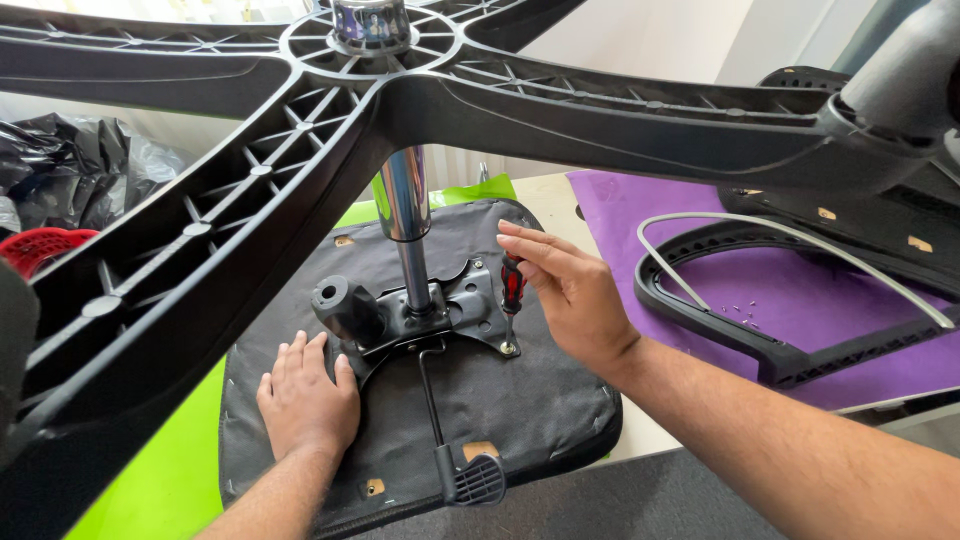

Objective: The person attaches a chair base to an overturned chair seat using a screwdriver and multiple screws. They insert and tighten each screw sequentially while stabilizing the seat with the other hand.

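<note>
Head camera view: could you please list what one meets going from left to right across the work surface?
Red basket → left hand → chrome gas cylinder → screwdriver → right hand → black armrest frame.

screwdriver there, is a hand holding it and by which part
Yes: the right hand grips the screwdriver by its red-and-black handle, tip down on the metal seat plate. The left hand holds nothing; it lies flat on the seat underside.

A purple mat (800, 290), black plastic bag (70, 160) and red basket (40, 247) lie nearby.
</note>
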